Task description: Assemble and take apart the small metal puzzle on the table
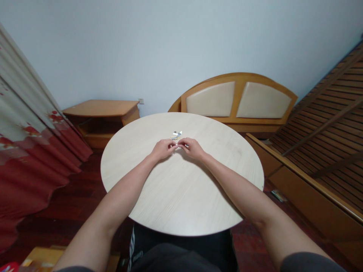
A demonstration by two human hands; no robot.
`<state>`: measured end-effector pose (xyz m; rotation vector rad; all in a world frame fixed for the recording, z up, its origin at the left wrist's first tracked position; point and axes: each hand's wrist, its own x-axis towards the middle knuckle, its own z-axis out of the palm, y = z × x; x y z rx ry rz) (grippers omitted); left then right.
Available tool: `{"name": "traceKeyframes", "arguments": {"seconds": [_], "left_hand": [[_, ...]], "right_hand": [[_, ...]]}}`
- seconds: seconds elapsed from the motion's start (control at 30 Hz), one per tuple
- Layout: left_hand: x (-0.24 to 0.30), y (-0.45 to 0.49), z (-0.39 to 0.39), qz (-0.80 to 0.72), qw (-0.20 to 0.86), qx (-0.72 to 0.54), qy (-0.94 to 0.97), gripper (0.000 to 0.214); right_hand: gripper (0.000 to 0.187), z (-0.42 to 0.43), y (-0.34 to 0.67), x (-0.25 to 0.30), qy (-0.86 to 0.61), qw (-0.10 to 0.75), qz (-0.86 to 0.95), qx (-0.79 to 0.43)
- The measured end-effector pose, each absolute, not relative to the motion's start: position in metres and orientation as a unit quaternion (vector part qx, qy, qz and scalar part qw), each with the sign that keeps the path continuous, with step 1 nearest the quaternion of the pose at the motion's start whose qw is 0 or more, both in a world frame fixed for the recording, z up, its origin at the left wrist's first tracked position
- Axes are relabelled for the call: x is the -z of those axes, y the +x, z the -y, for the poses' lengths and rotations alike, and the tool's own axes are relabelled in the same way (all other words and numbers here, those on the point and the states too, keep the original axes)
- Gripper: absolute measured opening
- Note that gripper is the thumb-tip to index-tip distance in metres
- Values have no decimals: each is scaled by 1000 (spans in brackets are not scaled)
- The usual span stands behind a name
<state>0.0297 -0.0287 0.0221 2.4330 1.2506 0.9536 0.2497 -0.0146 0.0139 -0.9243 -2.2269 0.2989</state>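
My left hand [163, 149] and my right hand [193, 148] meet at the fingertips near the middle of a round, pale wood-grain table [181, 196]. Between the fingertips is a small pale piece [176, 144], mostly hidden and too small to identify. Just beyond my hands, a little cluster of small metallic and white pieces [177, 134] lies on the tabletop. My forearms rest over the near half of the table.
Behind the table stand a wooden bedside cabinet [102, 113] and a cream padded headboard [238, 99]. Wooden bed slats [320, 128] rise on the right, and a red-and-white curtain [31, 139] hangs on the left. A small packet [278, 195] lies on the red-brown floor.
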Motion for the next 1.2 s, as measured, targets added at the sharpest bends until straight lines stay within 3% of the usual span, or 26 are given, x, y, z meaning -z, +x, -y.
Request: {"name": "traceKeyframes", "arguments": {"seconds": [1.2], "left_hand": [[-24, 31, 30, -434, 108, -343, 826, 30]], "right_hand": [[13, 4, 251, 0, -321, 424, 847, -31]]}}
